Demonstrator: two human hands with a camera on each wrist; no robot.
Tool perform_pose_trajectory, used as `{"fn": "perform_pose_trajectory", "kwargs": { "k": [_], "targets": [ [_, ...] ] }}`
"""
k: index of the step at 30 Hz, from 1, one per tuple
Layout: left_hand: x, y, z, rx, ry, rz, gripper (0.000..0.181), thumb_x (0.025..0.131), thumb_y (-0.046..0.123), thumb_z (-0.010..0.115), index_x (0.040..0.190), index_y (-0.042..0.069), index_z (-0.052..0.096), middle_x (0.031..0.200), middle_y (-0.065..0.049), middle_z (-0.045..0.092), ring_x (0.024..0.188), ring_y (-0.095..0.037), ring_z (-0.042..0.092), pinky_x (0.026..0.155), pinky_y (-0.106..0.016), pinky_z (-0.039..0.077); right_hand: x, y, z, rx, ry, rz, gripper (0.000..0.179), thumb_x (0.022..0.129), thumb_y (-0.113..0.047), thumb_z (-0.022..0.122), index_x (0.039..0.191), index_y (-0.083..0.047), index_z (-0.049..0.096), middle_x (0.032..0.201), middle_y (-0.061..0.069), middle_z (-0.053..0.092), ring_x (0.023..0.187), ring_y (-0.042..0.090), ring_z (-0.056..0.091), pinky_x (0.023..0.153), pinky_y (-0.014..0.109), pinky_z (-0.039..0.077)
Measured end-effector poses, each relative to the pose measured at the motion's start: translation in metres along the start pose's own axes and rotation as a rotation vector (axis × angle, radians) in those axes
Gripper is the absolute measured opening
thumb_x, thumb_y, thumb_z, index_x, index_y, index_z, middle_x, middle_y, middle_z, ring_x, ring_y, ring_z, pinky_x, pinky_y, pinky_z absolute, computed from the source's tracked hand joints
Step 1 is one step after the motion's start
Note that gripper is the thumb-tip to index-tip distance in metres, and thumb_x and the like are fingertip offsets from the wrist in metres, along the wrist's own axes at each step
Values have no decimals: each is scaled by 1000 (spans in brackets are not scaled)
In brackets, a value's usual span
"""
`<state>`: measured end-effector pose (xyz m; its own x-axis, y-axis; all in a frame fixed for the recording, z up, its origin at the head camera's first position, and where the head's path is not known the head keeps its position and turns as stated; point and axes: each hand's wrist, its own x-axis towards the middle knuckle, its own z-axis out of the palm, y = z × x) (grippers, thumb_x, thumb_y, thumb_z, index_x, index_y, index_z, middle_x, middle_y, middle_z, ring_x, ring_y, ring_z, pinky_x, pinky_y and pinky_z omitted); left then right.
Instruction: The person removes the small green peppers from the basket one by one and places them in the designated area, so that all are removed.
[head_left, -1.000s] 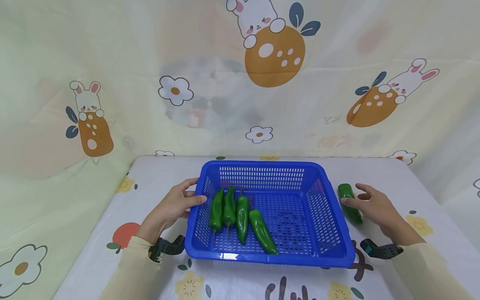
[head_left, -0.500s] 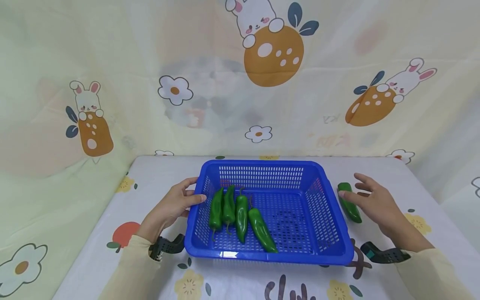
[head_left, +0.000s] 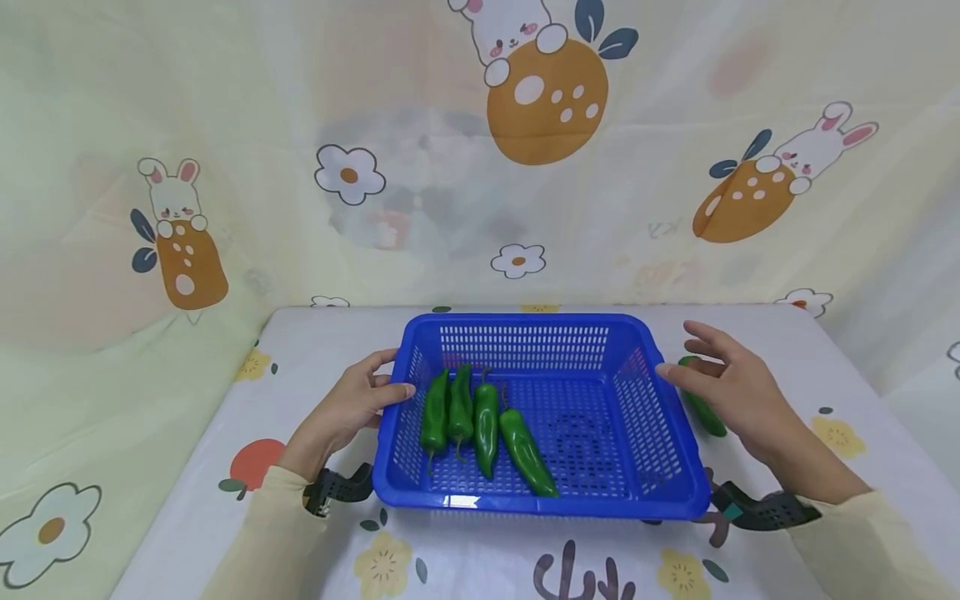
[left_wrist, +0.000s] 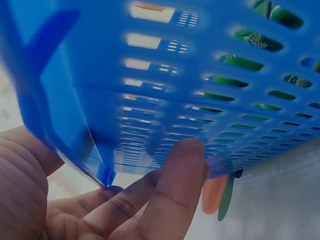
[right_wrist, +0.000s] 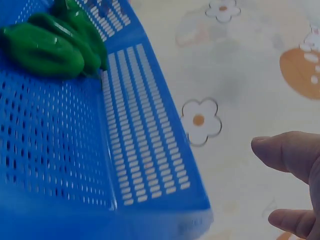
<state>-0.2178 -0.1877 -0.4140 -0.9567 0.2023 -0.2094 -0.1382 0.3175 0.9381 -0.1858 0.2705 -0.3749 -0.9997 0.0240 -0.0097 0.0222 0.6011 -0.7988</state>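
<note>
A blue plastic basket (head_left: pixel 540 504) with slotted walls stands on the table. Several green chili peppers (head_left: pixel 487 429) lie side by side in its left half. At the left rim my left hand (head_left: pixel 352 408) grips the basket, thumb over the edge and fingers against the outside, as the left wrist view also shows. My right hand (head_left: pixel 738 400) is beside the right rim, fingers extended and apart, holding nothing; whether its thumb touches the rim is unclear. Partly hidden behind that hand, another green pepper (head_left: pixel 707 415) lies on the table outside the basket.
A white patterned cloth (head_left: pixel 315 333) covers the table. Behind it hangs a cream curtain (head_left: pixel 420 275) printed with rabbits and flowers. Each wrist wears a dark band; the right band (head_left: pixel 761 508) is near the basket's front right corner.
My right hand has moved away from the loose pepper, up and left toward the basket's right rim, with its fingers extended. The pepper stays on the table. My left hand keeps its grip.
</note>
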Motion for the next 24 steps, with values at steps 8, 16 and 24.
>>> {"fn": "perform_pose_trajectory", "kwargs": {
  "k": [8, 16, 24],
  "targets": [
    [0, 1, 2, 21, 37, 4, 71, 98, 17, 69, 159, 10, 35, 126, -24, 70, 96, -33, 77, 76, -49, 66, -2, -26, 14, 72, -14, -45, 89, 100, -37, 69, 167, -11, 18, 163, 33, 30, 141, 57, 41, 104, 73, 44],
    [1, 0, 7, 34, 57, 10, 70, 97, 14, 68, 159, 8, 36, 123, -26, 70, 93, -34, 77, 74, -47, 66, 0, -41, 34, 132, -108, -52, 85, 100, -34, 70, 166, -10, 22, 161, 30, 33, 144, 52, 41, 108, 69, 45],
    [2, 0, 8, 35, 55, 17, 70, 98, 12, 66, 160, 5, 34, 122, -28, 70, 92, -33, 78, 73, -46, 66, 6, -46, 55, 172, -221, -37, 86, 99, -32, 72, 165, -7, 24, 159, 28, 36, 138, 47, 50, 104, 58, 54]
  ]
}}
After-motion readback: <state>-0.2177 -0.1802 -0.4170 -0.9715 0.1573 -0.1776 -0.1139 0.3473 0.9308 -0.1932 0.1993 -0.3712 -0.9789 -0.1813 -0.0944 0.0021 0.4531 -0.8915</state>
